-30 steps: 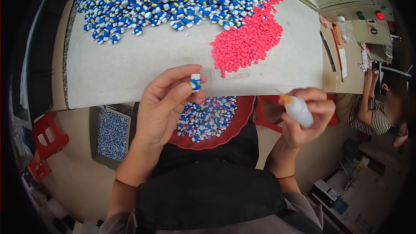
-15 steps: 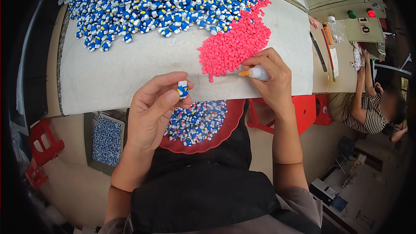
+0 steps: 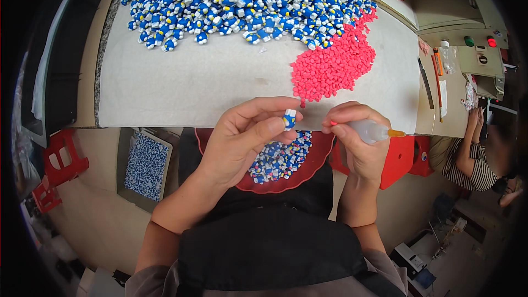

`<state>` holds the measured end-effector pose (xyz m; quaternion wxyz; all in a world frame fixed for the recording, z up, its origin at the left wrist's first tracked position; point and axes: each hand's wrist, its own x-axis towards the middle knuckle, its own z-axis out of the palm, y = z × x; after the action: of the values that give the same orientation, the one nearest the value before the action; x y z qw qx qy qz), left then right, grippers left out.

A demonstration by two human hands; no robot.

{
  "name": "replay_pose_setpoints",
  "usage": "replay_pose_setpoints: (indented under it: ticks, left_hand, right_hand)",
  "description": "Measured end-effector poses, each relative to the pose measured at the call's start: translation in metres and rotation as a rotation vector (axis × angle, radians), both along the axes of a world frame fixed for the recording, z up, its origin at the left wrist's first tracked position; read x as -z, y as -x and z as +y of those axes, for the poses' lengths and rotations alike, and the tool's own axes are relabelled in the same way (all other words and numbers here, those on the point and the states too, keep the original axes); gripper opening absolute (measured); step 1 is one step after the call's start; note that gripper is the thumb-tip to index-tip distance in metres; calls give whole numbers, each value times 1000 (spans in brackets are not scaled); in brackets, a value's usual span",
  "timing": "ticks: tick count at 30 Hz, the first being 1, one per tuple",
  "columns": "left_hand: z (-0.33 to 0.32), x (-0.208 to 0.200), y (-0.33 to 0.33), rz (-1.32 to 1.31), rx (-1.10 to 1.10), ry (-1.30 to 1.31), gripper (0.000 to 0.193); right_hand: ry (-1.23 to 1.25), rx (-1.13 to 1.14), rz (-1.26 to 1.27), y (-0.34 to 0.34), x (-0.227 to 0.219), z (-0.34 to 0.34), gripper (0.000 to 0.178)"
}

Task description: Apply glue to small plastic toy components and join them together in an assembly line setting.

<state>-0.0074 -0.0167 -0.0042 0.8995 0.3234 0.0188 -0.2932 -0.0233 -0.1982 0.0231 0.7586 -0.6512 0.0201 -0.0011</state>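
Between the thumb and fingers of my left hand (image 3: 234, 140) is a small blue and white figurine (image 3: 289, 121), its white end upward. To its right, a small pink piece (image 3: 334, 124) is pinched at the thumb and fingertip of my right hand (image 3: 360, 151). The same hand also grips a translucent squeeze bottle (image 3: 367, 131), whose orange nozzle points right, away from the figurine. A gap separates the two hands at the table's near edge. Beyond my right hand lies a heap of pink pieces (image 3: 335, 71). Below my hands, a red basin (image 3: 294, 183) holds many figurines with pink bits.
A large pile of blue and white figurines (image 3: 247, 3) covers the far side of the white-topped table (image 3: 181, 85). At lower left stands a bin (image 3: 146, 168) of similar pieces beside a red stool (image 3: 65, 157). Another person (image 3: 467, 151) works at far right.
My right hand has come back from the pink heap with a pink piece, and the bottle's nozzle has swung from pointing left to right. The view has shifted; my left hand still holds the figurine.
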Motion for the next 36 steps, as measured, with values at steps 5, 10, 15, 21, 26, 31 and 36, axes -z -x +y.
replay_pose_setpoints:
  ticks: [5,10,15,21,26,31,36]
  left_hand:
    - [1,2,4,-36,19,8,26]
    - [-1,-1,6,-106,70,-112,25]
    - [-4,-1,8,-178,47,-164,24]
    - [-2,1,6,-452,22,-297,23]
    - [2,-2,5,-568,102,-382,23]
    - [-7,4,12,119,113,138,25]
    - [-10,1,15,193,140,220,25]
  right_hand:
    - [75,-60,-59,4,1,6,14]
    - [296,-99,-184,5,-5,11,13]
    - [434,-130,-201,5,-8,15,15]
    - [565,-183,-207,4,-14,11,16]
    - [547,-261,-210,0,-14,5,20]
    - [622,-100,-304,8,-13,14,31]
    - [835,-16,-557,11,-6,17,34]
